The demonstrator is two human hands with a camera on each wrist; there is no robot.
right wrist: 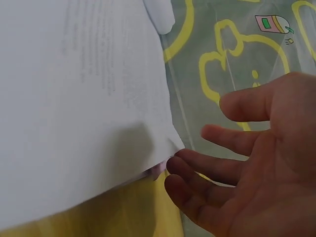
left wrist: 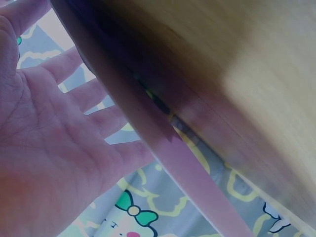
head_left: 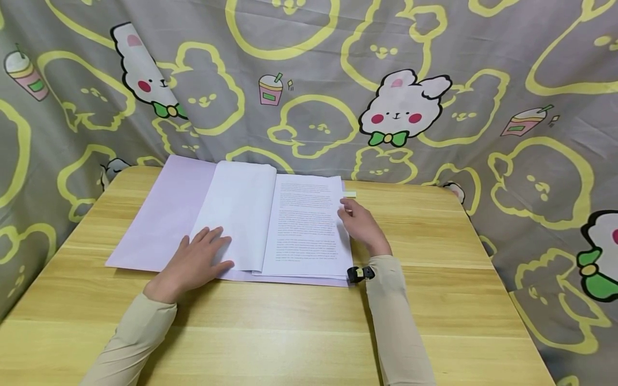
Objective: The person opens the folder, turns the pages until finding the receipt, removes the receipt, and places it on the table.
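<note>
A lilac folder [head_left: 164,214] lies spread on the table with a thick set of white pages in it. The turned-over pages [head_left: 236,209] on the left show blank, while the right page [head_left: 309,225] carries printed paragraphs. My left hand [head_left: 198,262] rests with spread fingers across the lower left pages; its palm [left wrist: 54,143] shows beneath the folder's edge in the left wrist view. At the right edge of the printed page is my right hand [head_left: 362,222], fingers loosely bent, fingertips [right wrist: 180,190] right by the paper's corner and nothing gripped.
A pale green tab [head_left: 350,194] sticks out past the upper right edge of the pages. The wooden table [head_left: 289,332] extends around the folder. Behind it hangs a grey curtain [head_left: 309,64] with cartoon prints. A black strap [head_left: 360,274] sits at the right wrist.
</note>
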